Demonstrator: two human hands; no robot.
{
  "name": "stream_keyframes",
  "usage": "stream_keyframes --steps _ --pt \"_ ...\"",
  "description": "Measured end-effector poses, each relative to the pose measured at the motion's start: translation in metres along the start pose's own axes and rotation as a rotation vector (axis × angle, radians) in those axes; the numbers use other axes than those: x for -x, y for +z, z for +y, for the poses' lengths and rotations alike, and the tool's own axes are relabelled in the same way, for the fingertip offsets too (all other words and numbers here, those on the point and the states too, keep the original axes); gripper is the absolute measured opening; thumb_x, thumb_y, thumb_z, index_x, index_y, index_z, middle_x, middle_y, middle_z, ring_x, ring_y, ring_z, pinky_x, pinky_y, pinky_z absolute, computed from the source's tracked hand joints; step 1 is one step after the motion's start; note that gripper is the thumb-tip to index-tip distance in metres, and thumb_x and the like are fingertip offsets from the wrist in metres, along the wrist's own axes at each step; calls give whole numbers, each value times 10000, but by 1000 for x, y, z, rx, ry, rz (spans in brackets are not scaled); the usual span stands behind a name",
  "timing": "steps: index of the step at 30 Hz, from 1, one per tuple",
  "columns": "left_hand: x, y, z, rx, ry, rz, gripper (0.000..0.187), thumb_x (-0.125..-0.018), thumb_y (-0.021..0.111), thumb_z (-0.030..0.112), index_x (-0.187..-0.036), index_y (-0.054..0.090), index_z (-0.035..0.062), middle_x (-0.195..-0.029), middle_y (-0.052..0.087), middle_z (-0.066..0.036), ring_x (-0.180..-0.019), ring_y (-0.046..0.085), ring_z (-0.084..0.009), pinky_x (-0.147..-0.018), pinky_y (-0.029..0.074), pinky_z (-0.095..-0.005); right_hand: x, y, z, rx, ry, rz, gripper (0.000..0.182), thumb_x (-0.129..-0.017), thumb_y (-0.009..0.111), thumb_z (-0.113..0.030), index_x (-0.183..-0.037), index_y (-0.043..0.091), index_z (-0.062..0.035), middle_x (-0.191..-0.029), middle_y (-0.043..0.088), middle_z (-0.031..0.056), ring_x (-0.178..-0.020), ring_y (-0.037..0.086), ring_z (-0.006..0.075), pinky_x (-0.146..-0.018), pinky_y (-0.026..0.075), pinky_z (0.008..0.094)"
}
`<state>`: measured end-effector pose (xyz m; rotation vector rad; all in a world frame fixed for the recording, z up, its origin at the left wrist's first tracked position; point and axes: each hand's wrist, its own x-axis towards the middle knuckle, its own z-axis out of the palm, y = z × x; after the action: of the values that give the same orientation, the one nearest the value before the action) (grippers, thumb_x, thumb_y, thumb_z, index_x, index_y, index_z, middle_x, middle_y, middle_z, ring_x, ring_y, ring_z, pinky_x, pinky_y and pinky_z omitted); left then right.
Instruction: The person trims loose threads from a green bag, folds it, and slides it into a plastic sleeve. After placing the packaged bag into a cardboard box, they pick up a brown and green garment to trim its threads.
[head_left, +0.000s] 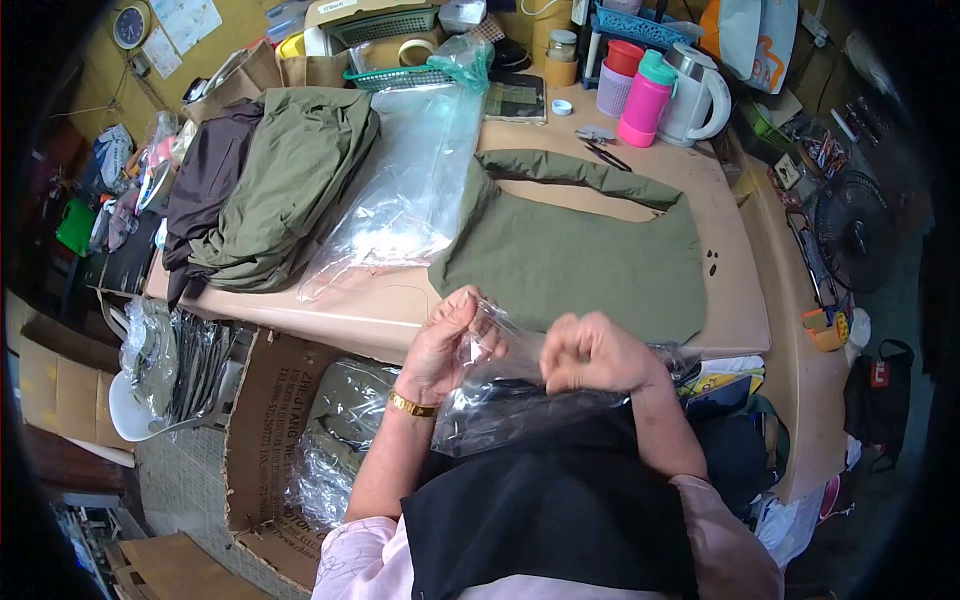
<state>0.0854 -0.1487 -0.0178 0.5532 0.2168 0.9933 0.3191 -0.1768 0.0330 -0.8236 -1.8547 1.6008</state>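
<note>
A clear plastic bag hangs in front of the black apron, below the table's near edge. My left hand, with a gold watch at the wrist, is closed on the bag's upper edge. Curled fingers of my right hand are at the bag's other side, closed on the film, though the fingertips are partly hidden. Just beyond both hands, a folded olive-green garment lies flat on the table, with a padded band looping across its far side.
Left on the table are a pile of olive and dark garments and a stack of clear bags. A pink bottle, kettle and pliers stand or lie behind. A cardboard box holds bagged items.
</note>
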Motion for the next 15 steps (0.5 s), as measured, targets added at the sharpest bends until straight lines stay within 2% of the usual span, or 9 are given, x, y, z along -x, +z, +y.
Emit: stream_keyframes --steps 1,2,4,5,7,8,10,12,15 --pt "1 -1 6 0 2 2 240 -985 604 316 -1016 590 79 -784 608 -16 -620 526 -115 -626 466 -292 -1 0 1 22 35 -118 223 -769 838 -232 -752 692 -65 -709 635 -30 -627 522 90 -793 377 306" --pt "3 0 13 -60 24 33 242 -982 607 313 -1034 594 76 -778 614 -20 -582 523 -114 -604 482 -294 0 -1 -2 23 36 -120 223 -769 838 -232 -752 692 -65 -709 635 -30 -627 522 90 -793 377 306" --pt "5 7 27 -179 66 92 254 -975 614 306 -1071 602 71 -766 626 -27 -506 517 -111 -559 512 -298 2 -7 -12 298 -235 -359 183 -774 823 -240 -760 708 -99 -850 679 1 -990 604 163 -961 365 457" --pt "6 21 37 -297 81 374 248 -970 624 288 -1023 625 45 -729 626 -28 -519 573 -103 -492 497 -257 6 -8 -12 298 -233 -358 183 -774 823 -240 -760 708 -99 -850 679 1 -990 604 163 -961 365 457" --pt "7 17 63 -287 178 398 235 -960 642 281 -963 633 46 -720 625 -28 -553 601 -97 -477 483 -225 15 -8 -10 304 -345 -397 162 -759 829 -244 -755 719 -126 -1080 709 21 -1355 426 309 -1073 61 669" --pt "9 11 75 -307 238 443 232 -955 651 285 -960 629 54 -734 620 -23 -530 573 -86 -475 467 -221 19 -9 -7 304 -345 -393 162 -759 829 -244 -755 719 -126 -1080 709 21 -1355 426 309 -1073 61 669" --pt "12 8 90 -314 248 350 245 -939 674 310 -949 623 71 -765 605 -4 -489 497 -71 -474 425 -212 25 -13 1 161 -367 -484 166 -756 833 -241 -749 712 -128 -1233 676 56 -1479 214 401 -1012 -94 747" --pt "13 18 96 -438 259 442 268 -921 700 329 -961 622 76 -776 580 14 -467 425 -64 -473 386 -210 34 -20 6 146 -392 -501 192 -749 841 -272 -833 744 -128 -1292 652 58 -1475 210 424 -1016 -115 729" --pt "20 11 120 -413 433 657 263 -914 707 335 -970 638 88 -818 628 2 -524 518 -72 -490 437 -225 56 -36 1 177 -403 -525 358 -748 836 -327 -1037 762 -129 -1299 651 58 -1442 275 431 -1010 -93 736"
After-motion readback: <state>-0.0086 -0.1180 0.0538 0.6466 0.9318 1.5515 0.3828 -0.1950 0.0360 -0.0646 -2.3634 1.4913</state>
